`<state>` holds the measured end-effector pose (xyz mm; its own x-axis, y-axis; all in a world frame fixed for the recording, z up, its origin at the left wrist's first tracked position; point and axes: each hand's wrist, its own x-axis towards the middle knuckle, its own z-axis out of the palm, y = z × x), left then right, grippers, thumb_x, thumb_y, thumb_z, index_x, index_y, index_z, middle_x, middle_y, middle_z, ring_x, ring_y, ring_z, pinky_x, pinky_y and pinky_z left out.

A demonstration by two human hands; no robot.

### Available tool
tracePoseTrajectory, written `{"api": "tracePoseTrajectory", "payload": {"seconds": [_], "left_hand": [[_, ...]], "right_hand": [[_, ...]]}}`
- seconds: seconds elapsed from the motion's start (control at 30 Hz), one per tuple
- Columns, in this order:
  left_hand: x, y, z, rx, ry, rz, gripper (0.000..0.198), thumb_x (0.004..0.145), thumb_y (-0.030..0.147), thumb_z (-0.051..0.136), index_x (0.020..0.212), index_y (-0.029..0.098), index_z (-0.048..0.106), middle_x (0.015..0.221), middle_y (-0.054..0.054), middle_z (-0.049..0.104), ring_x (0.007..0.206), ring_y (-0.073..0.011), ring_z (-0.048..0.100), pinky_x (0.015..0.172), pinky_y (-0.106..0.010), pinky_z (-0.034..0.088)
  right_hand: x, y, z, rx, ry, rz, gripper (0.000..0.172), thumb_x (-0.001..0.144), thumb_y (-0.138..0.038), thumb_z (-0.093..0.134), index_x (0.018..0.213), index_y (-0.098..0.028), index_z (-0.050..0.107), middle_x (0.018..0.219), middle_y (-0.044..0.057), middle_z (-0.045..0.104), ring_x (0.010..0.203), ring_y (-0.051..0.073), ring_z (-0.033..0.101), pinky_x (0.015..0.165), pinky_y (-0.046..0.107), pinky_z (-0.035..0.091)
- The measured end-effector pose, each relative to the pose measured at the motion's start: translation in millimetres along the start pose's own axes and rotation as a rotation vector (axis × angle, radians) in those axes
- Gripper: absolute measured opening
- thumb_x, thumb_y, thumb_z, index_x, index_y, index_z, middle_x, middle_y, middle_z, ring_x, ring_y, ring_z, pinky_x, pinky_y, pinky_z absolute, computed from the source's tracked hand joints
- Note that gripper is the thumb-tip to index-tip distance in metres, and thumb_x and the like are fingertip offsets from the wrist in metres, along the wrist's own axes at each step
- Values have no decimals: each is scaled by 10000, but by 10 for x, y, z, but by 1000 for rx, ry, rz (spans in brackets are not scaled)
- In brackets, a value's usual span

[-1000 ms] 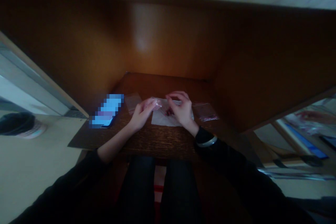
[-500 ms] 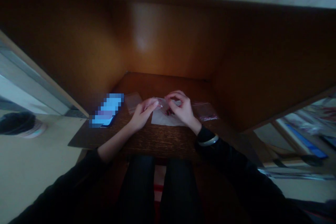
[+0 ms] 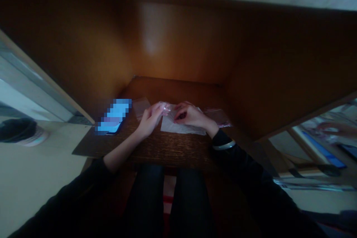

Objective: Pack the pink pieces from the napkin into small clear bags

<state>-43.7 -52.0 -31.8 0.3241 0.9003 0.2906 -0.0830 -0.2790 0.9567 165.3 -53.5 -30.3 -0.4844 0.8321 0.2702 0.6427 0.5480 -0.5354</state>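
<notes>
On the wooden desk (image 3: 156, 152), the right hand (image 3: 192, 116) has dropped onto paper (image 3: 184, 129).

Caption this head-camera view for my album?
Left hand pinches a small clear plastic bag, right hand over white paper on a wooden desk.

**Clear plastic bag (image 3: 165, 108) and dark red item (image 3: 181, 116) at white paper sheet (image 3: 174, 126)**
The clear plastic bag is crumpled, pinched in the left grip (image 3: 153, 119) just above the upper-left corner of the white paper sheet. The small dark red item sits beneath the curled right grip (image 3: 192, 116), partly hidden, over the white paper sheet, which lies flat.
</notes>
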Motion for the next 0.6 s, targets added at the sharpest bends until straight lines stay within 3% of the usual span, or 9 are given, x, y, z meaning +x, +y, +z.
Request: {"api": "tracePoseTrajectory", "payload": {"seconds": [0.13, 0.2, 0.37, 0.43, 0.5, 0.6], "left_hand": [[-1, 3, 2, -4, 2, -14, 393, 817, 567, 567, 743, 192, 661, 879, -65, 683, 901, -214, 617, 901, -356, 459], [4, -15, 2, -6, 4, -17, 388, 817, 567, 571, 746, 198, 664, 877, -61, 687, 893, -214, 617, 914, -365, 461], [2, -23, 6, 8, -21, -13, 407, 830, 561, 567, 813, 172, 681, 927, -86, 690, 916, -235, 623, 946, -401, 454], [-7, -1, 9, 16, -28, -18, 408, 835, 552, 566, 826, 160, 679, 931, -90, 687, 917, -233, 625, 947, -400, 452], [-16, 14, 10, 28, -36, -25, 410, 840, 554, 559, 820, 160, 671, 911, -78, 684, 897, -225, 626, 938, -399, 457], [-19, -4, 5, 25, -46, -32, 410, 844, 560, 554, 820, 165, 661, 883, -58, 679, 871, -212, 625, 913, -389, 468]], "right_hand": [[1, 4, 5, 2, 0, 2, 65, 733, -195, 761, 754, -255, 749, 1025, 18, 667, 1094, 209, 564, 979, 397, 390], [15, -4, 1, 34, 68, -1, 63, 757, -187, 735, 754, -248, 746, 1011, 16, 672, 1060, 200, 583, 954, 387, 412], [83, -85, -44, 139, 533, 44, 48, 790, -214, 708, 811, -243, 740, 932, 22, 690, 947, 186, 628, 914, 401, 450], [104, -141, -63, 175, 638, 40, 35, 780, -236, 726, 810, -249, 739, 894, 18, 697, 930, 188, 634, 902, 406, 464], [113, -199, -76, 217, 638, 7, 40, 776, -240, 736, 813, -255, 742, 887, 14, 702, 931, 188, 638, 897, 402, 473], [108, -272, -84, 246, 539, -41, 64, 796, -240, 722, 845, -273, 749, 938, 7, 702, 984, 187, 630, 923, 402, 463]]}}
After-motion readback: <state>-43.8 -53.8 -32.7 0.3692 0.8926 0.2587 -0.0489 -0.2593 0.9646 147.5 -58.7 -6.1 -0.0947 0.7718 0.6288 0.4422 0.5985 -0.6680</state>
